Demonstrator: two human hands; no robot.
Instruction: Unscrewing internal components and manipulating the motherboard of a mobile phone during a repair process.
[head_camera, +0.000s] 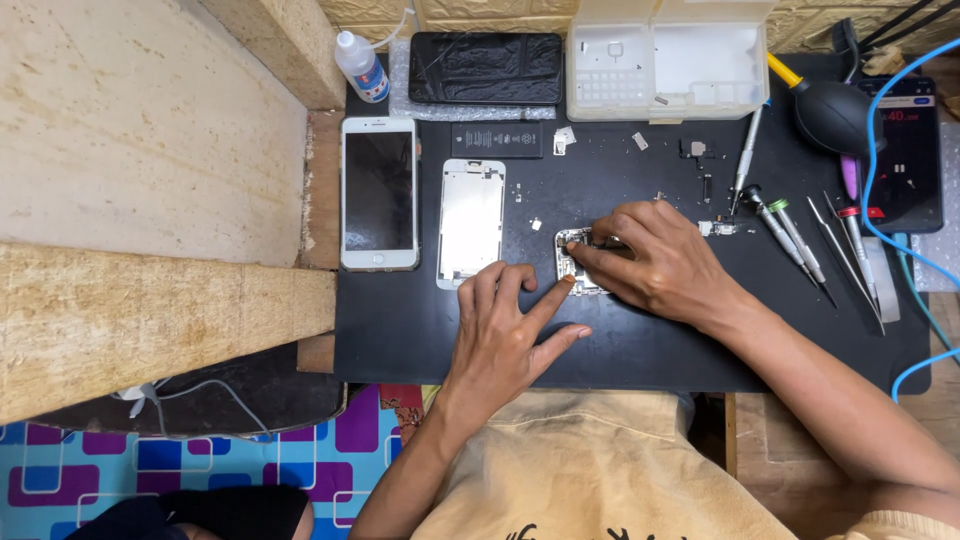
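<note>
A small opened phone housing (572, 262) with metal parts lies in the middle of the black work mat (420, 320). My left hand (505, 335) rests flat on the mat, its index fingertip pressing the housing's lower left edge. My right hand (655, 260) covers the housing's right side, fingertips pinched on a thin dark tool or part at its top; what exactly it holds is hidden. A white screen frame (471, 222) lies just left of the housing, and a white phone (379, 192) with a dark screen lies further left.
At the back stand a dropper bottle (361, 66), a cracked black screen (486, 67), a flat battery (497, 139) and a white parts tray (665, 60). Screwdrivers and tweezers (800, 240), a black air blower (835, 115) and a lit phone (905, 155) lie at the right. Wooden beams border the left.
</note>
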